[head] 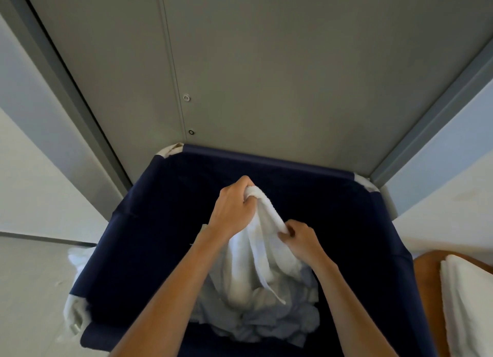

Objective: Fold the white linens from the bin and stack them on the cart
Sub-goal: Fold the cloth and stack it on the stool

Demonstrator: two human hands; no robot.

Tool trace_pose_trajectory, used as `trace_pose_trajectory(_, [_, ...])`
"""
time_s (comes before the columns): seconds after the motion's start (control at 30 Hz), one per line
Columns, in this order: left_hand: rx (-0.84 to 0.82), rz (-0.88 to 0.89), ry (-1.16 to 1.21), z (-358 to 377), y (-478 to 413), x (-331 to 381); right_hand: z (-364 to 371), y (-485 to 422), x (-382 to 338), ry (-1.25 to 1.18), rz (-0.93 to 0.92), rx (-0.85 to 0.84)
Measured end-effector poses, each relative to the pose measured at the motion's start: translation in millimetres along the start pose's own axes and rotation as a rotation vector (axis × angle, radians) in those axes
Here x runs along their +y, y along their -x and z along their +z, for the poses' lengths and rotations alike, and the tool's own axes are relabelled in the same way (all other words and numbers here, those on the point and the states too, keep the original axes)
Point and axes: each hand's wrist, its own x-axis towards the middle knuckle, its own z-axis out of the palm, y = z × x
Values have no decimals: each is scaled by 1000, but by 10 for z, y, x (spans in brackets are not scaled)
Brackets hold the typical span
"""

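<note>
Fingers of the left hand are curled tight round the bunched top corner of a white towel, their tips buried in the cloth (only knuckles show). Just right of them and lower, the right hand pinches the same towel's hem between thumb and curled fingers. Below the 2 grips the towel hangs into the navy bin, its lower end lost among the crumpled linens. Far right of the fingers, folded white linens lie on the wooden cart, both cut off by the frame edge.
</note>
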Motion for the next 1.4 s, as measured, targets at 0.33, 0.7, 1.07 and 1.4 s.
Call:
trace_pose_trajectory(0.33, [-106, -70, -158, 93, 20, -49, -464, 261, -745, -397, -293, 287])
trace_pose_trajectory(0.7, [-70, 118, -21, 128, -18, 71, -440, 228, -743, -424, -351, 341])
trace_pose_trajectory(1.07, [-125, -12, -76, 120, -25, 65, -239, 169, -508, -340, -194, 274])
trace_pose_trajectory(1.4, [-81, 163, -213, 178, -35, 141, -385, 150, -660, -331, -342, 378])
